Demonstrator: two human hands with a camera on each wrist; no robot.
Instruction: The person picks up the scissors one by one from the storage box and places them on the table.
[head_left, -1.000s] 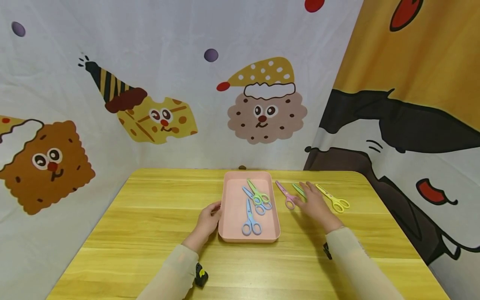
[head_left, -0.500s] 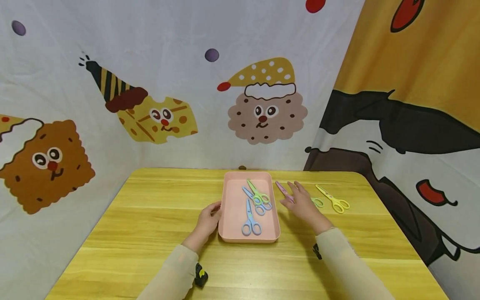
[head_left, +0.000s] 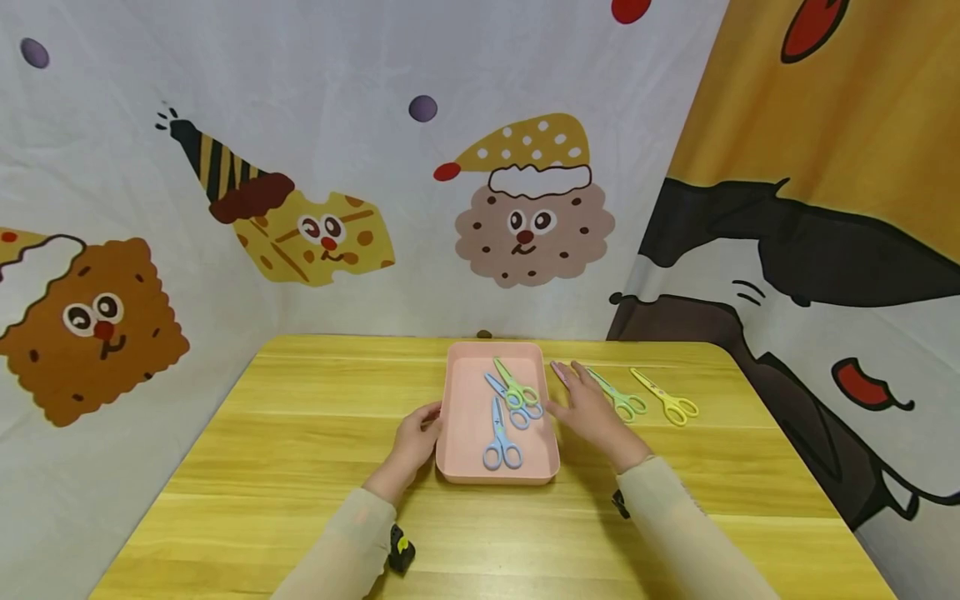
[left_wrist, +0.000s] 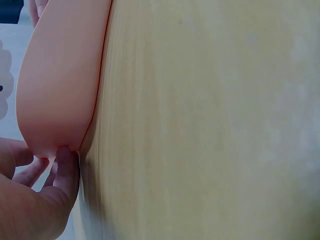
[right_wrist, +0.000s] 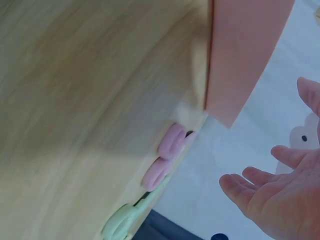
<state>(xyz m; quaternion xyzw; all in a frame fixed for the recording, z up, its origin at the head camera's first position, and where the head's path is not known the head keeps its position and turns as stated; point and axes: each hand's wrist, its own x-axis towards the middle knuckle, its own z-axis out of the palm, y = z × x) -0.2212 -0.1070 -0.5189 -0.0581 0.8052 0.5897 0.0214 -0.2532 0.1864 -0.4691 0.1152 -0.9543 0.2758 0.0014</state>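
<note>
My left hand (head_left: 415,442) rests its fingertips against the outer left wall of a pink tray (head_left: 467,454); the left wrist view shows fingers (left_wrist: 67,170) at the tray's end. Inside lie two blue scissors (head_left: 498,433) and light green scissors (head_left: 506,371), one pair overlapping another. My right hand (head_left: 596,417), fingers spread, hovers over pink scissors (right_wrist: 167,147) just right of the tray. In the head view it covers most of them, leaving the blade tip in sight. Green scissors (head_left: 617,394) and yellow scissors (head_left: 663,397) lie further right.
The wooden table (head_left: 300,417) carries the tray near its back edge. Behind it hangs a cloth (head_left: 337,67) printed with cartoon food. Black wrist devices, one of them the left wrist device (head_left: 401,552), sit at the sleeves.
My right hand has moved left from over the green scissors to over the pink ones, close to the tray. The green scissors have come into full view. My left hand stays at the tray.
</note>
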